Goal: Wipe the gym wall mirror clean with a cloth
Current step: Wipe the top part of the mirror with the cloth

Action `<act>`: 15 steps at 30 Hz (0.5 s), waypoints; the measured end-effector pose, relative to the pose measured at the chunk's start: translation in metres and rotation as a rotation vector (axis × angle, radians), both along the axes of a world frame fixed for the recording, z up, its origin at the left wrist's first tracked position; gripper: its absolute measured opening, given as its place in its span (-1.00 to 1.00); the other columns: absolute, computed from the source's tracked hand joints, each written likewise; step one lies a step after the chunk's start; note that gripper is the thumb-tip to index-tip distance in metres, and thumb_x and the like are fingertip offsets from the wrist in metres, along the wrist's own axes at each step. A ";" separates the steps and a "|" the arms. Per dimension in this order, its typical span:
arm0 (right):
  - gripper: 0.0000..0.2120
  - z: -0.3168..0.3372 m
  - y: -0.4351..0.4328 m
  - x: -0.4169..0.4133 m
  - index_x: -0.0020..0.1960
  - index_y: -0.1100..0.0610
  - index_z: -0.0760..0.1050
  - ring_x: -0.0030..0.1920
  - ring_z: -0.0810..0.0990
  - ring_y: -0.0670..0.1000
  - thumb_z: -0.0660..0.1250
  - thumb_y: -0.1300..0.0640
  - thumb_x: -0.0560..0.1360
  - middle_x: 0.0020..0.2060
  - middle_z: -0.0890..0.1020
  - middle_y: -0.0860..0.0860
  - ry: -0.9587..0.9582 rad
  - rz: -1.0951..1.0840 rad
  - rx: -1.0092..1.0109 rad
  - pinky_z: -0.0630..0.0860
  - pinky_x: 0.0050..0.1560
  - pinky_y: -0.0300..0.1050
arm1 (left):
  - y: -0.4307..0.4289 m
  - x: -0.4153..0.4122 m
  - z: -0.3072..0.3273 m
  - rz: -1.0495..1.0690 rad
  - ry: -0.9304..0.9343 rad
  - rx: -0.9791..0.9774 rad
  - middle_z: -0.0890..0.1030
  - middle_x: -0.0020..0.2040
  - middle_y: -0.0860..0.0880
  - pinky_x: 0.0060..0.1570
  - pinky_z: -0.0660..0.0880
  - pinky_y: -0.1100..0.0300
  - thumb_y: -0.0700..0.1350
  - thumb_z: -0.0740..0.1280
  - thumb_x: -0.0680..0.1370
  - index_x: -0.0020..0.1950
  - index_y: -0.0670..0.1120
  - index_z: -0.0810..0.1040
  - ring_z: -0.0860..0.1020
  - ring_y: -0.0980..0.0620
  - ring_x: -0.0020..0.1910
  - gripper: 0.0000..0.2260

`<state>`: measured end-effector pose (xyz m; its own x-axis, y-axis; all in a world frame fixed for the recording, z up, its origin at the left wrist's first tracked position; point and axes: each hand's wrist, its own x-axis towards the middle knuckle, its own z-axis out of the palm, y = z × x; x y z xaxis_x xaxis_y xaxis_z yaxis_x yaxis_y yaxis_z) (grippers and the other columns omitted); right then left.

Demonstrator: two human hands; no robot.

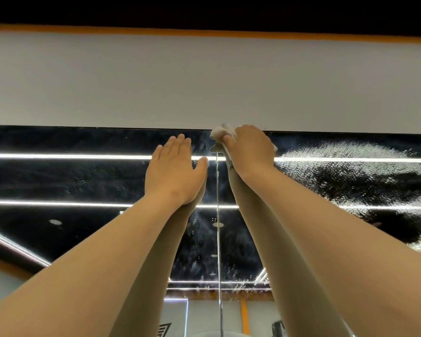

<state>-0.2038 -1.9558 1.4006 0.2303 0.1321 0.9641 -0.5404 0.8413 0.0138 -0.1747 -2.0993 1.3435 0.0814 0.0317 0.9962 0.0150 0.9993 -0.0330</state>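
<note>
The right hand (249, 148) grips a crumpled white cloth (220, 131) at the top edge of the dark wall mirror (58, 181), beside its vertical seam; the left hand (174, 169) presses flat, fingers straight. Droplets (350, 166) spread rightward.

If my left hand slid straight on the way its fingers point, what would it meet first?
Your left hand, flat on the mirror, points up: probably a strip of bare glass, then the mirror's top edge and the white wall above it.
</note>
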 end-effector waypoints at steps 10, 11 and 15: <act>-0.74 -0.001 -0.004 0.015 0.30 0.17 0.39 0.26 0.36 0.11 0.10 0.15 0.65 0.23 0.44 0.09 0.116 -0.381 0.166 0.30 0.17 -0.04 | 0.002 0.000 -0.001 0.011 -0.002 0.011 0.01 0.63 -0.01 0.55 -0.14 0.08 0.14 -0.02 0.69 0.63 -0.08 0.00 -0.03 0.02 0.60 -0.44; -0.73 0.000 -0.003 0.020 0.32 0.16 0.38 0.27 0.37 0.11 0.10 0.15 0.65 0.24 0.43 0.10 0.089 -0.375 0.171 0.31 0.17 -0.04 | 0.002 0.000 -0.001 0.012 -0.003 0.013 0.01 0.63 -0.01 0.55 -0.14 0.08 0.14 -0.02 0.69 0.63 -0.07 0.00 -0.04 0.03 0.60 -0.44; -0.63 -0.001 -0.010 0.031 0.39 0.19 0.27 0.31 0.35 0.12 0.18 0.16 0.61 0.31 0.38 0.13 -0.054 -0.327 0.186 0.36 0.18 -0.04 | 0.003 0.001 -0.002 0.016 -0.004 0.018 0.02 0.63 -0.01 0.54 -0.13 0.08 0.14 -0.02 0.69 0.63 -0.07 0.01 -0.03 0.03 0.60 -0.45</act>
